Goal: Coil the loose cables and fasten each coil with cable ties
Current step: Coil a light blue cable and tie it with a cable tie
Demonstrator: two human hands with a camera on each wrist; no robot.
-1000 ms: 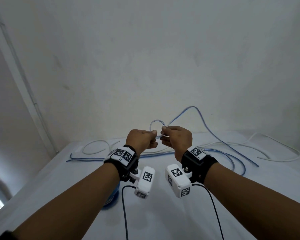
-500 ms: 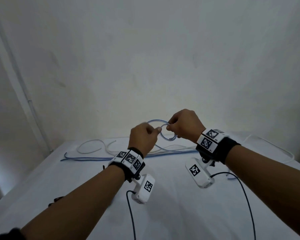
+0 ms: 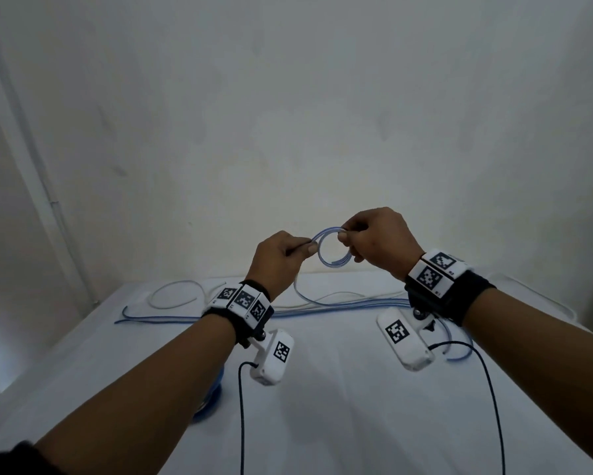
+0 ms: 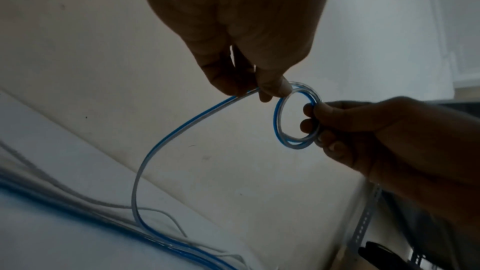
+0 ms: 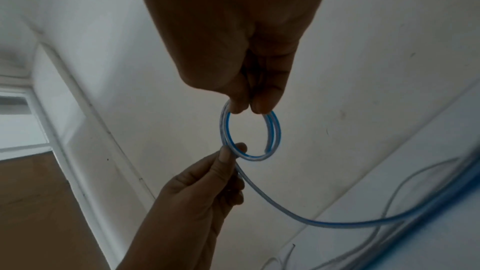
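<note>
- We hold both hands raised above the white table (image 3: 322, 406), forearms reaching forward, knuckles up in the head view.
- Between the hands hangs a small coil (image 3: 332, 250) of the blue-and-clear cable (image 4: 166, 147), two turns or so, clear of the table.
- Our left hand (image 3: 279, 260) is on the coil's left side, fingers curled, thumb and forefinger pinching the cable just where it leaves the coil.
- Our right hand (image 3: 379, 241) sits a little higher, on the coil's right side; thumb and fingertips pinch the coil's turns together, the other fingers curled in behind them.
- From the left hand's pinch, the cable drops in a long curve to the table beyond the hands.
- There the cable joins loose blue runs lying across the table's far part, with a thin white cable (image 3: 175, 296) looped beside them.
- A blue round object (image 3: 213, 395) lies on the table under our left forearm; mostly hidden, so we cannot tell what it is.
</note>
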